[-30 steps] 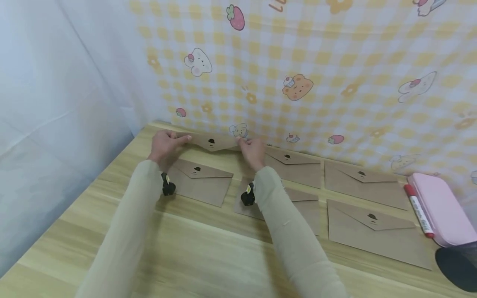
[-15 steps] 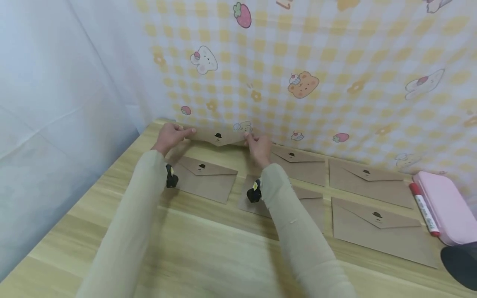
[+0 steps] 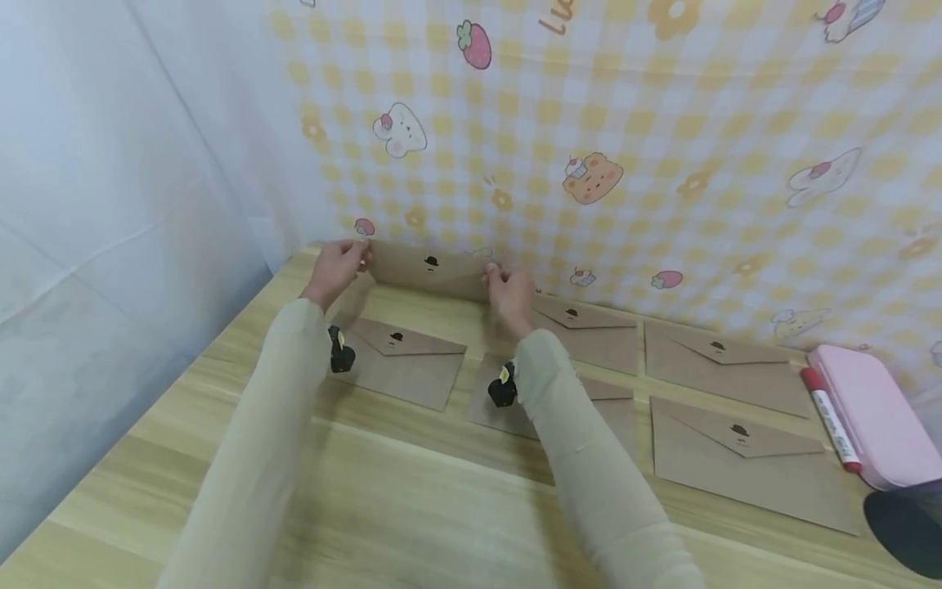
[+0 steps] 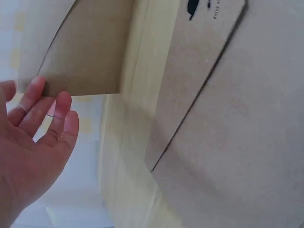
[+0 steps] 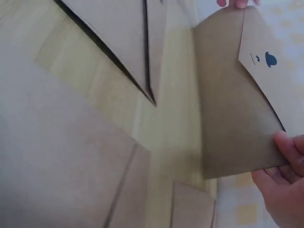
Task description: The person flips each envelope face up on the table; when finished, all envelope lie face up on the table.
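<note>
A brown paper envelope (image 3: pixel 441 274) with a small hat-and-moustache print stands nearly upright at the back of the table, close to the checked cloth. My left hand (image 3: pixel 337 272) pinches its left end, with the fingertips on the edge in the left wrist view. At the opposite end my right hand (image 3: pixel 510 296) grips the upper corner; the thumb (image 5: pixel 287 146) lies on the front face and the other fingers go behind. Below the left hand, a second envelope (image 3: pixel 405 372) lies flat. A third envelope (image 3: pixel 607 413) is partly covered by the right forearm.
More flat envelopes lie to the right, one envelope (image 3: pixel 599 339) beside the right hand and others further along. A red-capped marker (image 3: pixel 832 417) and a pink case (image 3: pixel 879 417) are at the right, near a black rounded object (image 3: pixel 908 532). Patterned cloth (image 3: pixel 625 106) hangs behind the table.
The held envelope has tipped from a slanted pose with its flap foremost to nearly upright, so more of its front shows. Both hands have kept their hold; the head view has shifted slightly.
</note>
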Motion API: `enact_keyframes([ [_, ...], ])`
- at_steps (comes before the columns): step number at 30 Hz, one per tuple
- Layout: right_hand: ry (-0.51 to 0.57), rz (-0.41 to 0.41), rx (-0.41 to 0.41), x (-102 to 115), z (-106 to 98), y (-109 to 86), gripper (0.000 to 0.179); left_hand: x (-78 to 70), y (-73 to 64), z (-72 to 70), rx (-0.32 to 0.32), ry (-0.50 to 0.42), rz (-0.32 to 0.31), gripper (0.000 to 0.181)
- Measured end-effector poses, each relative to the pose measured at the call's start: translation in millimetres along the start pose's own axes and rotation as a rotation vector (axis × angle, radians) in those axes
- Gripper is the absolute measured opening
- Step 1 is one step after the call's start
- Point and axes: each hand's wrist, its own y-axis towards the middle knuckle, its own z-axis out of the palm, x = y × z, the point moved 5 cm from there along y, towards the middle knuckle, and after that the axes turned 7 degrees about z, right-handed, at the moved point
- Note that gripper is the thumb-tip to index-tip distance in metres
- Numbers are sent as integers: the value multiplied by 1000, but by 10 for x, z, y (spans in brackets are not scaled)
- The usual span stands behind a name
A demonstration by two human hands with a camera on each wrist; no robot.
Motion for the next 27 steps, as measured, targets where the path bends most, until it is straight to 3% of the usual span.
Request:
enact_keyframes([
  [3,-77,-68,55,55,27,-4,24,-50,10,-8,21,25,37,34],
  [8,-248,-185,192,108,126,-27,17,-89,55,29,106,161,109,25],
  [11,-442,-185,220,91,186,-29,21,-98,96,110,156,271,128,29],
  [16,-850,-135,262,68,333,-73,40,-49,150,367,263,558,109,46],
  [18,-930,-149,284,74,402,-99,40,-35,159,470,290,669,116,48],
  [22,-935,-178,266,48,478,-109,33,1,158,562,265,739,119,43],
  [27,-855,-90,245,-43,441,-109,25,86,128,525,252,752,114,45],
])
